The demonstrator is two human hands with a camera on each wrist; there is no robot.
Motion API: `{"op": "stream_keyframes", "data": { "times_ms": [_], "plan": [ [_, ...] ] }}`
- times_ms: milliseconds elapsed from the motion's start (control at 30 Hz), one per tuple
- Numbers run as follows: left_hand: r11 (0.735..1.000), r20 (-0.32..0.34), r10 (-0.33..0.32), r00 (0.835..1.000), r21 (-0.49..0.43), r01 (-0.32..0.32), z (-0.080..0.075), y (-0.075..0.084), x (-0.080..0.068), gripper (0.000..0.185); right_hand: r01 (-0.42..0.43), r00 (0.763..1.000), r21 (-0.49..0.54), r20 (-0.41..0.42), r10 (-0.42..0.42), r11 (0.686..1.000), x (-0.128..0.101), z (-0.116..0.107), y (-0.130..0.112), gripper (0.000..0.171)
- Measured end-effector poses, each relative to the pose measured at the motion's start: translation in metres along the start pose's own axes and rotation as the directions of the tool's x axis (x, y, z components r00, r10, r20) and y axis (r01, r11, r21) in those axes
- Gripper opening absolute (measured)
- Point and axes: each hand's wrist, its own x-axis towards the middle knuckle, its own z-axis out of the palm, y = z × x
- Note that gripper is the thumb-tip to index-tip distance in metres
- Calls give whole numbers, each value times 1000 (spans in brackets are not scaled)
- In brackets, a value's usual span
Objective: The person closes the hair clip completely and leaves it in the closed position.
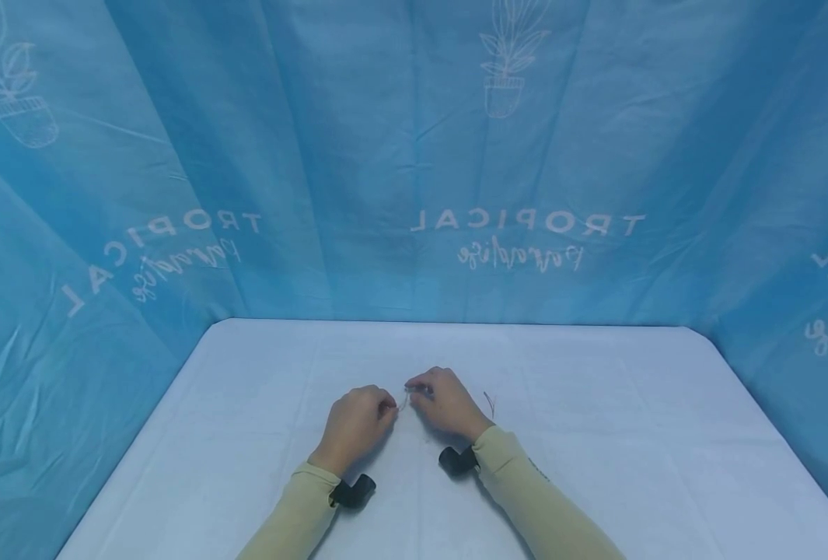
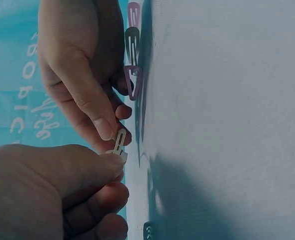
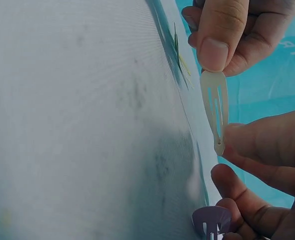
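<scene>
We're looking at a staged recording booth, not a home or shop: a table w/ plain white cover (image 1: 595, 435), boxed in on three sides by a blue printed backdrop (image 1: 358, 155) w/ potted-plant drawings and mirrored "TROPICAL" lettering. No furniture or room walls visible, so we can't tell the bldg type beyond that.

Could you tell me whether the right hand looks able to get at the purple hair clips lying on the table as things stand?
Probably not right away: the right hand and the left hand both pinch the cream hair clip, so its fingers are occupied. The purple hair clips lie on the table close beside it, with nothing blocking them.
</scene>
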Motion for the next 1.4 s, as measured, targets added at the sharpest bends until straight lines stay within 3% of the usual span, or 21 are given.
{"op": "stream_keyframes", "data": {
  "times_ms": [500, 1400],
  "plan": [
    [1000, -3, -12, 1000, -8, 12, -5, -1, 1, 3, -19, 1000, 22, -3, 19, 1000, -1, -3, -4, 24],
    [997, -14, -72, 997, -7, 72, -11, -5, 3, 4, -17, 999, 23, -50, 18, 1000, 2, -1, -2, 10]
  ]
}}
